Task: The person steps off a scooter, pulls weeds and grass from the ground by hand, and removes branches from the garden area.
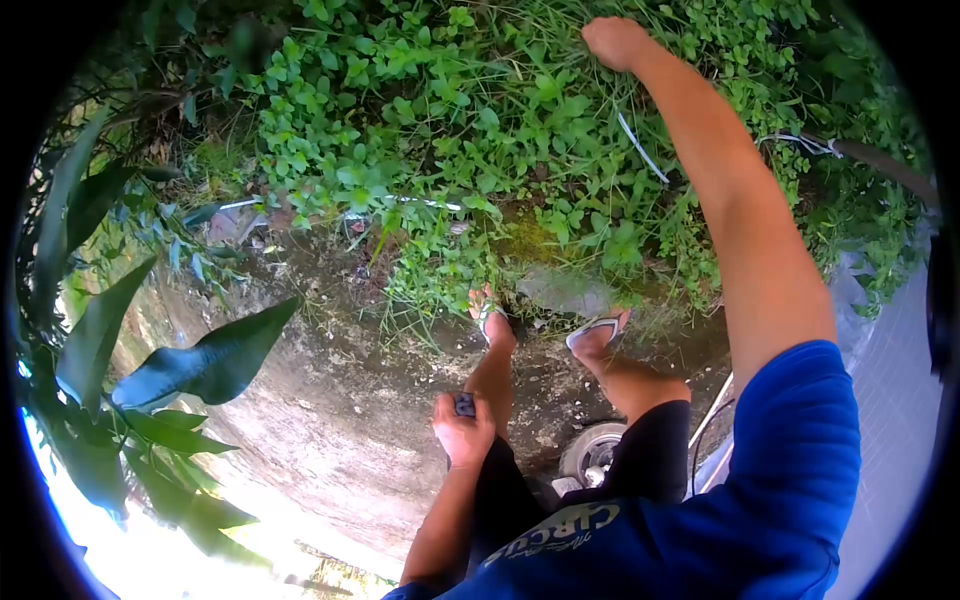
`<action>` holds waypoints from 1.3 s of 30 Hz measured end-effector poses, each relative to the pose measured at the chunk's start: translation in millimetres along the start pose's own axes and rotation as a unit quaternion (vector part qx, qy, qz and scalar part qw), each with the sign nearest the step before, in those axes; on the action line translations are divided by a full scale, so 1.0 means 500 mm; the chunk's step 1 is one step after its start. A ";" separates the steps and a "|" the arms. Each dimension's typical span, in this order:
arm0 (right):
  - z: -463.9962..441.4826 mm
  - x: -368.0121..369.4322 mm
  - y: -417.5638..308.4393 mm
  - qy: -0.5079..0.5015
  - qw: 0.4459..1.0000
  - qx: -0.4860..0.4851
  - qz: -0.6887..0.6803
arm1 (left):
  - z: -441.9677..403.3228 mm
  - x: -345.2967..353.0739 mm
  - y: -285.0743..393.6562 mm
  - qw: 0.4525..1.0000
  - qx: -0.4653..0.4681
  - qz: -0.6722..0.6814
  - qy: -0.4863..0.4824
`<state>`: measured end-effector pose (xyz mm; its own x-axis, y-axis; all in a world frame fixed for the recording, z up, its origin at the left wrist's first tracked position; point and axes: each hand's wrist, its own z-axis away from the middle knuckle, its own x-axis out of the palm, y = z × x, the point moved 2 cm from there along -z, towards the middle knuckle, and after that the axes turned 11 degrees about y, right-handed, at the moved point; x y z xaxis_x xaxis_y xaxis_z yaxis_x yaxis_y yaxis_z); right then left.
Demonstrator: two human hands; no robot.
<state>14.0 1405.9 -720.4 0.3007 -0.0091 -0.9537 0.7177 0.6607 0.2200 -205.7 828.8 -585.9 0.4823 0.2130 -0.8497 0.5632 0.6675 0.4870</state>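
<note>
right hand [615,43] is balled up in the grass [556,55], can't tell if it's holding any. left hand [464,432], well apart, grips a small dark thing [465,404].

At left is a plant w/ lg. dark leaves [210,362], one of them v. shiny. In the near middle, the ground [330,430] is rough & pale, w/ strong light on its left part. A wheel [574,453] is seen a bit right of the centre. Farther lies a flat grey stone [568,291], w/ yellowish moss [525,240] just behind. Far right: brown stick [885,168] w/ white tie [815,143]. Grey paving [895,380] covers the right side.
</note>
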 end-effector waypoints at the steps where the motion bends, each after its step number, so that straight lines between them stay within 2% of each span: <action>1: 0.017 -0.002 0.012 -0.010 1.000 0.013 -0.019 | -0.004 0.005 -0.002 1.000 0.001 -0.004 -0.003; 6: 0.163 -0.093 -0.034 -0.070 0.982 0.080 -0.158 | 0.006 0.002 -0.001 1.000 -0.002 -0.006 -0.019; 7: 0.204 -0.121 -0.052 -0.049 0.978 0.074 -0.187 | 0.011 0.001 -0.003 1.000 -0.005 -0.012 -0.025; 8: 0.244 -0.186 -0.080 -0.098 0.968 0.086 -0.212 | 0.019 0.001 -0.006 0.999 -0.008 -0.019 -0.032; 11: 0.361 -0.257 -0.163 -0.213 0.948 0.054 -0.229 | 0.024 0.010 0.009 0.999 -0.010 -0.008 -0.031; 12: 0.414 -0.238 -0.185 -0.123 0.975 -0.030 -0.185 | 0.032 0.013 0.005 0.999 -0.010 -0.007 -0.034; 14: 0.445 -0.234 -0.194 -0.097 0.971 -0.070 -0.207 | 0.050 0.001 0.001 0.999 -0.008 -0.008 -0.037; 17: 0.375 -0.233 -0.161 -0.132 0.977 -0.060 -0.158 | 0.049 0.006 -0.005 0.999 -0.007 -0.007 -0.033; 19: 0.279 -0.188 -0.145 -0.022 0.991 -0.088 -0.098 | 0.050 0.008 -0.012 0.999 -0.021 -0.013 -0.044; 21: 0.166 -0.159 -0.155 0.008 0.988 -0.144 -0.049 | 0.035 0.014 -0.010 0.999 -0.010 -0.020 -0.045; 23: 0.087 -0.115 -0.194 0.083 0.985 -0.149 -0.018 | 0.040 -0.009 -0.011 0.999 -0.013 -0.027 -0.041; 25: 0.020 -0.061 -0.226 0.040 0.980 -0.190 -0.045 | 0.024 -0.005 -0.007 1.000 -0.013 -0.014 -0.013; 28: -0.026 -0.006 -0.287 0.008 0.986 -0.166 -0.021 | 0.032 -0.020 -0.024 0.999 -0.040 -0.010 0.001; 31: -0.047 -0.008 -0.300 -0.014 0.982 -0.190 0.010 | 0.038 -0.024 -0.027 0.999 -0.046 -0.010 0.006; 32: -0.050 -0.013 -0.300 0.028 0.981 -0.190 0.001 | 0.047 -0.027 -0.033 0.999 -0.042 -0.016 0.006; 35: -0.041 -0.022 -0.265 -0.025 0.991 -0.126 -0.049 | 0.039 0.005 -0.035 0.999 -0.035 -0.020 0.015; 39: 0.022 -0.079 -0.240 0.009 0.993 -0.074 -0.090 | 0.056 -0.004 -0.028 0.999 -0.028 -0.032 0.004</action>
<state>-77.0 1318.5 -707.0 0.1643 -0.1239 -0.9786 0.6588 0.7522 0.0153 -195.8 799.0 -585.6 0.4411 0.1736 -0.8805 0.5542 0.7190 0.4194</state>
